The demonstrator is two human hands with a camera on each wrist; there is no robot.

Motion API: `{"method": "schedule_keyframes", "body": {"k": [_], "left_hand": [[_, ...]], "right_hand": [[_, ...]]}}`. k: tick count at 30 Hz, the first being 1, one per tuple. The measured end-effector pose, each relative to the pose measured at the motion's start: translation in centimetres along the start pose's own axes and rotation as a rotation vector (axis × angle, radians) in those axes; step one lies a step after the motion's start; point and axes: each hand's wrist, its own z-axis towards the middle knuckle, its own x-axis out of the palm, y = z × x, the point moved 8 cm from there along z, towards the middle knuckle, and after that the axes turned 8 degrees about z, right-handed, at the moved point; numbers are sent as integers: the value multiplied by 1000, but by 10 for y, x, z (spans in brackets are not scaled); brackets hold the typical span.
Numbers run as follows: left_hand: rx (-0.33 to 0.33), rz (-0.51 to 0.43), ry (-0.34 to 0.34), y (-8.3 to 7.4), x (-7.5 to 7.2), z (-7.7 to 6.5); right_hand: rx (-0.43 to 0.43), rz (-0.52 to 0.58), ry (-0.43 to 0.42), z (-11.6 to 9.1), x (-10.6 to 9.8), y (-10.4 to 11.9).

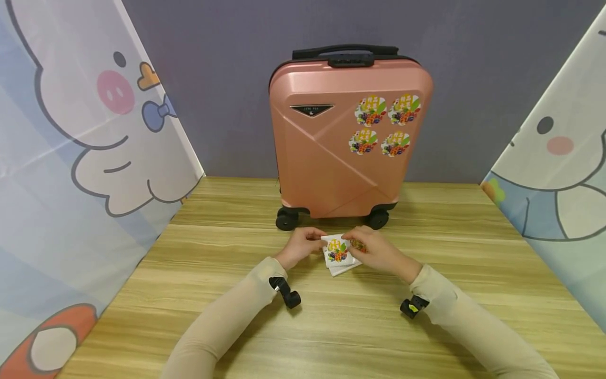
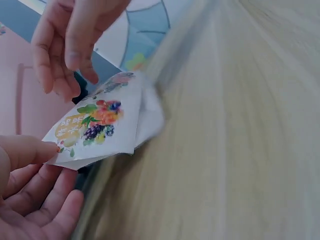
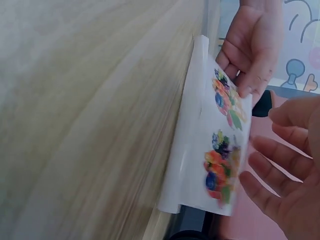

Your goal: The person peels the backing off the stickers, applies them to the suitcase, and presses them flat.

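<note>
A white sticker sheet (image 1: 347, 261) printed with round fruit stickers lies low over the table in front of the suitcase. Its left edge is pinched between the thumb and fingers of my left hand (image 1: 301, 247). My right hand (image 1: 379, 253) is at the sheet's right side, with loosely bent fingers. In the left wrist view, a gap shows between the right hand (image 2: 75, 40) and the sheet (image 2: 100, 130). Two fruit stickers (image 3: 220, 170) show on the sheet in the right wrist view, and one long edge is rolled over.
Behind the hands a pink suitcase (image 1: 322, 168) stands upright on black wheels (image 1: 287, 218). Several round fruit stickers (image 1: 371, 110) are on its upper right front. The wooden table (image 1: 227, 226) meets a grey back wall (image 1: 213, 79) and cartoon-printed side panels (image 1: 104, 173).
</note>
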Motion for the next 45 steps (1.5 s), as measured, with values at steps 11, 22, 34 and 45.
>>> {"method": "schedule_keyframes", "body": {"k": [11, 22, 34, 45], "left_hand": [[-79, -316, 63, -14, 14, 2], [-139, -410, 121, -24, 23, 1], [-133, -374, 136, -32, 21, 3], [-100, -329, 171, -28, 20, -1]], "right_hand": [[-115, -126, -147, 6, -10, 14], [-229, -168, -263, 7, -18, 24], [-216, -154, -273, 10, -19, 23], [-155, -134, -219, 13, -15, 24]]}}
